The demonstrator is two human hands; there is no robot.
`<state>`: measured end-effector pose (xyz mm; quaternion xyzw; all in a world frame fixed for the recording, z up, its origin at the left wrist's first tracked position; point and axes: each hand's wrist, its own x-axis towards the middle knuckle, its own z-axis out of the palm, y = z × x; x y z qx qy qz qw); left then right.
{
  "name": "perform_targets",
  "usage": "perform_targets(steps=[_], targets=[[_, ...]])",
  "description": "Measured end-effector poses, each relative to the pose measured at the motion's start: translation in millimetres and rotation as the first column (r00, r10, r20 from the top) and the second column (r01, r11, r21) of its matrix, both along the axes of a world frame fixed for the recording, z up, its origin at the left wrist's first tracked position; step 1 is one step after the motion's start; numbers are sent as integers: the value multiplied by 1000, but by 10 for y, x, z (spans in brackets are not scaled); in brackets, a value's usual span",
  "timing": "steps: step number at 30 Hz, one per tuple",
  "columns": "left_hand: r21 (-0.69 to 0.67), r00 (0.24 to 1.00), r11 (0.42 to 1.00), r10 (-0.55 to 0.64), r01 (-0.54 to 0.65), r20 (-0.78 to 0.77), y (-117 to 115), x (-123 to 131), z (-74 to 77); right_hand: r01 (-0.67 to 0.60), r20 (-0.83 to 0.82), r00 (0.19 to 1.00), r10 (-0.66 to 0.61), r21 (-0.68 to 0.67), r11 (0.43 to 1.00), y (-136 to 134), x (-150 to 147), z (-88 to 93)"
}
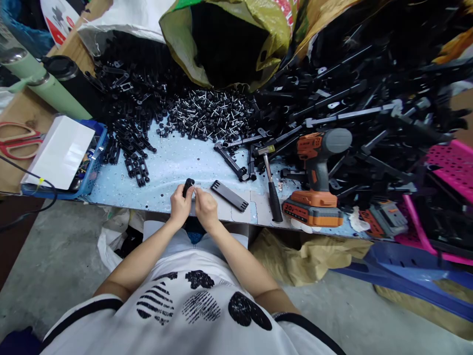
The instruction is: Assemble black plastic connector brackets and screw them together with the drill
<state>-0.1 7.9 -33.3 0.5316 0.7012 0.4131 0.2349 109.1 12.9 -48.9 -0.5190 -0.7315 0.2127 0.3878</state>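
My left hand (179, 206) is closed around a small black plastic part (188, 185), held just above the front edge of the table. Right beside it, my right hand (206, 207) has its fingers pinched together at that part; whatever sits between the fingertips is too small to make out. A flat dark grey bar with slotted ends (229, 195) lies on the table to the right of my hands. Farther right are a hammer (272, 190) with a black handle and an orange and grey cordless drill (314, 177) standing on its battery.
Behind my hands lies a heap of black-headed screws (212, 113). Black plastic parts (135, 133) are piled on the left, long black bar pieces (351, 108) on the right. A yellow bag (173, 34) stands behind. A blue basket (98, 167) and red scissors (22, 143) are far left.
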Motion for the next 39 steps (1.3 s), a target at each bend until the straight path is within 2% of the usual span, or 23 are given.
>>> perform_targets(steps=[2,6,9,11,13,15,17,19,21,25,28,30,35,37,39], targets=[[3,998,1000,-31,31,-59,-2,14,-35,-16,-70,997,13,-48,999,42,47,4],[-1,982,996,-86,87,-168,-11,38,-78,24,-49,998,-26,-40,999,99,149,31],[27,961,973,-223,230,-164,-36,54,-67,27,-118,992,-40,-110,994,157,222,47],[48,967,971,-228,234,-110,-49,67,-47,78,-129,988,-90,-98,992,191,283,81],[51,990,988,-143,144,-7,-46,74,-25,129,-109,985,-134,-52,990,192,352,147],[-4,975,991,-129,132,183,-26,63,-3,149,-115,982,-152,-33,988,156,423,240],[-85,880,975,-145,205,452,3,37,22,158,-131,979,-158,-14,987,106,491,343],[-147,737,956,-94,255,670,32,7,47,149,-114,983,-145,25,988,66,540,433],[-173,641,953,-27,247,767,51,-12,70,90,-58,995,-87,53,995,47,556,493],[-153,598,962,-12,225,802,54,-2,66,-37,110,994,27,95,995,43,497,535],[-135,616,965,-33,224,787,43,15,7,-87,248,967,62,92,992,50,443,585],[-122,662,969,-52,215,748,36,21,-39,-123,365,926,94,58,991,67,430,665],[-95,817,979,-97,183,568,8,33,-57,-279,623,734,272,-89,956,173,459,924],[-98,875,976,-128,195,466,-9,48,-29,-338,669,662,337,-134,932,214,453,967],[-87,929,980,-139,179,342,-24,72,-4,-353,692,627,359,-159,922,229,416,945]])
